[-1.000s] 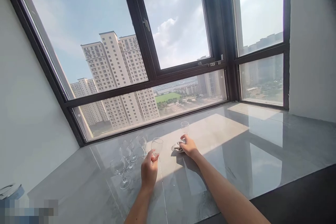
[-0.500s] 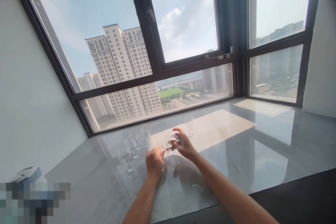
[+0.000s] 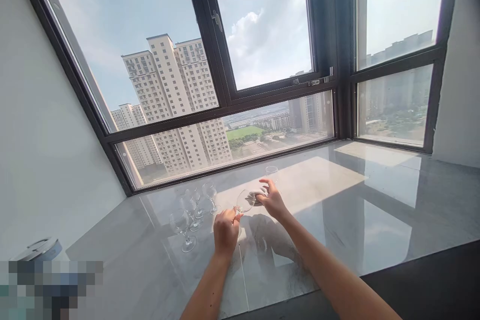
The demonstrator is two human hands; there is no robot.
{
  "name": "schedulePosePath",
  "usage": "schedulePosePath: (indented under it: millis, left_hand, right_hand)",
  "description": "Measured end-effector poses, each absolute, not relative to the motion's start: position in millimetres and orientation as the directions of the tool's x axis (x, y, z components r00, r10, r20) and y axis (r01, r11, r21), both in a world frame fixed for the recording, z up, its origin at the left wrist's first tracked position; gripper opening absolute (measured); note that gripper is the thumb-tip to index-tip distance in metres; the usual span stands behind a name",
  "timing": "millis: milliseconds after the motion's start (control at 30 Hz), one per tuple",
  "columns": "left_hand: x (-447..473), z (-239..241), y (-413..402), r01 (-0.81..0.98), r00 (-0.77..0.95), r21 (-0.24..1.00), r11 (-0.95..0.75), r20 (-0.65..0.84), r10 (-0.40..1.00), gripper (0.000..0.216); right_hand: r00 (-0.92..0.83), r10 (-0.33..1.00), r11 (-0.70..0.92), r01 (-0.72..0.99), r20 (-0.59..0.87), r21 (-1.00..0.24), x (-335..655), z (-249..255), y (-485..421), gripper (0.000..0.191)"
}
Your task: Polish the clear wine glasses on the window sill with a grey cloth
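My left hand [image 3: 227,227] is closed around the stem end of a clear wine glass [image 3: 244,202], which lies tilted with its bowl toward the right. My right hand [image 3: 272,200] pinches a crumpled grey cloth [image 3: 256,196] at the mouth of that bowl; whether part of the cloth is inside the glass I cannot tell. Several clear stemmed glasses [image 3: 179,222] stand upright in a group left of my left hand. One more upright glass [image 3: 271,174] is behind my right hand, its lower part hidden.
A glossy grey tiled ledge [image 3: 300,240] runs beneath a dark-framed window [image 3: 225,109]. At the lower left is a white container with a lid [image 3: 43,249], beside a pixelated patch. The ledge's front edge drops off at the lower right.
My right hand and the cloth have shifted right, away from my left hand, so more of the glass bowl shows. My left hand has moved slightly right with the glass.
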State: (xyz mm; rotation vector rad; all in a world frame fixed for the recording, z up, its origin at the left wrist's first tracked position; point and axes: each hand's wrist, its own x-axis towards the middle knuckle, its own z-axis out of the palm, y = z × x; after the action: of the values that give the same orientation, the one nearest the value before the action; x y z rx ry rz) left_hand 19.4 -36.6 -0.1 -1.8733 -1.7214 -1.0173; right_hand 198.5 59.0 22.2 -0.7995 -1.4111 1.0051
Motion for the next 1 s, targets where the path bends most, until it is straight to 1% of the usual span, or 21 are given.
schedulePosePath:
  millis: [100, 200, 267, 333, 400, 467, 567, 667, 767, 867, 933, 967, 1000]
  left_hand:
    - [16.0, -2.2, -34.7, 0.968, -0.106, 0.233, -0.095, 0.720, 0.686, 0.026]
    - [15.8, -0.9, -36.3, 0.966, -0.152, 0.256, -0.041, 0.690, 0.708, 0.026]
    - [16.6, -0.1, -37.1, 0.976, -0.131, 0.215, -0.026, 0.682, 0.719, 0.024]
    - [17.8, -0.2, -36.7, 0.988, -0.070, 0.150, -0.047, 0.685, 0.725, 0.022]
    - [19.2, -0.8, -35.5, 0.989, 0.011, 0.097, -0.107, 0.691, 0.723, 0.019]
    - [20.3, -1.2, -35.0, 0.984, 0.054, 0.083, -0.156, 0.698, 0.714, 0.017]
    - [20.6, -0.7, -36.5, 0.983, 0.031, 0.109, -0.147, 0.693, 0.720, 0.018]
    - [20.0, 0.2, -38.8, 0.978, 0.030, 0.136, -0.160, 0.662, 0.749, 0.021]
    - [19.6, -0.7, -38.2, 0.955, 0.044, 0.199, -0.219, 0.638, 0.769, 0.022]
    - [19.5, -3.6, -34.6, 0.894, 0.006, 0.351, -0.278, 0.611, 0.792, 0.028]
    - [20.1, -5.9, -31.9, 0.834, -0.018, 0.452, -0.315, 0.592, 0.805, 0.031]
    - [20.9, -7.0, -30.8, 0.805, -0.030, 0.494, -0.327, 0.585, 0.810, 0.031]
    - [22.2, -8.2, -29.9, 0.777, -0.048, 0.534, -0.332, 0.576, 0.816, 0.031]
  right_hand:
    - [-0.236, 0.915, 0.309, -0.111, 0.327, -0.945, 199.5, 24.4, 52.4, 0.056]
    - [-0.286, 0.916, 0.242, -0.160, 0.279, -0.957, 203.3, 28.2, 48.1, 0.058]
    - [-0.227, 0.931, 0.238, -0.215, 0.286, -0.947, 206.0, 29.4, 49.4, 0.058]
    - [-0.119, 0.949, 0.257, -0.246, 0.292, -0.934, 207.5, 28.7, 53.7, 0.056]
    - [-0.030, 0.950, 0.299, -0.214, 0.312, -0.930, 207.4, 26.8, 58.5, 0.053]
    - [-0.024, 0.932, 0.354, -0.151, 0.362, -0.923, 205.9, 24.9, 61.2, 0.050]
    - [-0.141, 0.901, 0.394, -0.121, 0.409, -0.911, 203.9, 25.1, 58.6, 0.048]
    - [-0.294, 0.883, 0.338, -0.145, 0.366, -0.930, 205.9, 29.5, 51.7, 0.051]
    - [-0.357, 0.884, 0.231, -0.223, 0.300, -0.947, 211.3, 34.2, 47.6, 0.055]
    - [-0.350, 0.891, 0.115, -0.443, 0.290, -0.889, 215.5, 35.9, 49.3, 0.060]
    - [-0.300, 0.906, 0.085, -0.561, 0.298, -0.823, 216.9, 36.7, 52.4, 0.063]
    - [-0.241, 0.922, 0.110, -0.586, 0.302, -0.803, 217.7, 37.7, 53.8, 0.063]
    - [-0.137, 0.943, 0.169, -0.584, 0.302, -0.794, 218.8, 39.3, 55.0, 0.061]
